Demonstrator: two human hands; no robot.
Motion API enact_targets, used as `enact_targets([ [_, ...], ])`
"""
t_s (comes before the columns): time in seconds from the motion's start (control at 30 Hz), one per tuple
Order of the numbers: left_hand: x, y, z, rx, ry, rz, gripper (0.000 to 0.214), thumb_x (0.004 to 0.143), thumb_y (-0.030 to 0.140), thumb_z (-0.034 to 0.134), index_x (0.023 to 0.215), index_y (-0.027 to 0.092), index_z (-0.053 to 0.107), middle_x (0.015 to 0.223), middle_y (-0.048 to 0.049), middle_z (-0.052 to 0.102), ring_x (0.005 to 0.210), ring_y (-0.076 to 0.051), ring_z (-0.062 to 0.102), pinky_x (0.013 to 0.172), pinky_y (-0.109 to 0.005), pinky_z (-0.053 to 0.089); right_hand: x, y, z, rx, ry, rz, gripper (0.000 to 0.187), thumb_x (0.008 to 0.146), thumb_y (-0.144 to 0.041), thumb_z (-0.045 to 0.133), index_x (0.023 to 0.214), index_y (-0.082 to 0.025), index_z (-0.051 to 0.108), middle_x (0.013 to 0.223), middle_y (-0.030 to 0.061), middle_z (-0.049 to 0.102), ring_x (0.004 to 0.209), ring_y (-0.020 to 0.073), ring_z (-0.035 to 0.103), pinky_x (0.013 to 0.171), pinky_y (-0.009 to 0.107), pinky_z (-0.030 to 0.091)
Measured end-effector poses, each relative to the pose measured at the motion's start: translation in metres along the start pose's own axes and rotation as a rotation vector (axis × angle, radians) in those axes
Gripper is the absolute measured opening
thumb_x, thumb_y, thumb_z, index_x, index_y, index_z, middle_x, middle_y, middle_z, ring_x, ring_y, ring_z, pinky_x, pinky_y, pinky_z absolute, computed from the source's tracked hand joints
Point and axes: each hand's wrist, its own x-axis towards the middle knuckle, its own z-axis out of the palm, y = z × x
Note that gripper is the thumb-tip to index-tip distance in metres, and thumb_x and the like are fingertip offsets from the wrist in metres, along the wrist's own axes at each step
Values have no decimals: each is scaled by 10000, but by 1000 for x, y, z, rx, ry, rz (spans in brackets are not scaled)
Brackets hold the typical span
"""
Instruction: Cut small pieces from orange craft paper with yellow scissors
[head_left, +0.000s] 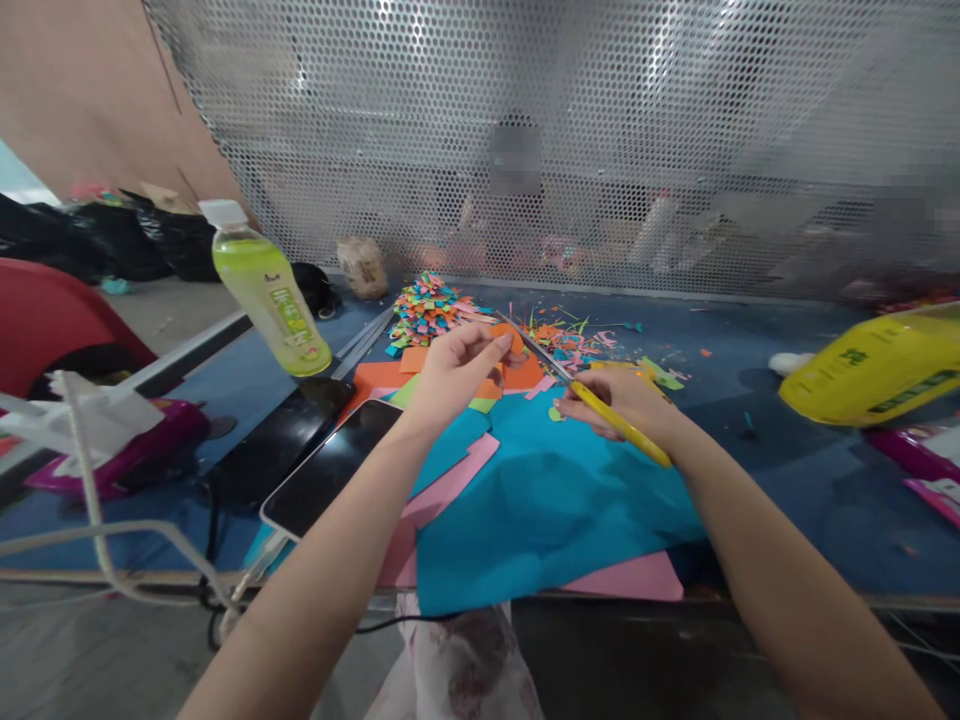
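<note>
Yellow-handled metal scissors (600,408) at the edge of a small orange paper piece (508,338)

The left hand (459,365) grips the orange paper piece between thumb and fingers, above the middle of the blue table (810,490). The right hand (626,398) is closed around the yellow handle, and the blades point to the far left, beside this paper; whether they touch it, I cannot tell. Under the hands lie large blue paper sheets (540,490), with pink paper (634,578) showing at their near edge. On the far side stands a heap of small multicoloured paper pieces (426,305), and to its right are scattered thin paper scraps (574,345). At left lies a black-screened phone (337,465); farther, a clear plastic bottle with yellow-green drink (274,300) leans in the view.
</note>
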Motion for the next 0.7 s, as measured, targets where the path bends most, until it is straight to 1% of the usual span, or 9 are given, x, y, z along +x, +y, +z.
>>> enact_targets([
  [0.27, 0, -1, -2, 8, -2, 8, 283, 725, 367, 680, 653, 152, 510, 681, -50, 668, 658, -136, 652, 482, -213, 478, -5, -10, -3, 36, -36, 25, 349, 681, -511, 663, 630, -192, 533, 440, -75, 344, 401, 78, 350, 426, 242, 260],
  [0.4, 1, -2, -3, 15, 4, 7, 266, 731, 356, 676, 662, 147, 526, 685, -51, 669, 653, -131, 644, 490, -215, 479, -5, -11, -3, 38, -26, 68, 362, 669, -518, 675, 631, -185, 538, 435, -74, 357, 393, 74, 356, 408, 230, 260],
  [0.7, 1, -1, -3, 40, 25, 6, 232, 758, 350, 646, 700, 142, 559, 694, -38, 640, 673, -126, 629, 510, -209, 480, -8, -12, -4, 62, -37, 126, 371, 668, -522, 679, 655, -180, 535, 448, -84, 363, 358, 60, 359, 385, 221, 303],
])
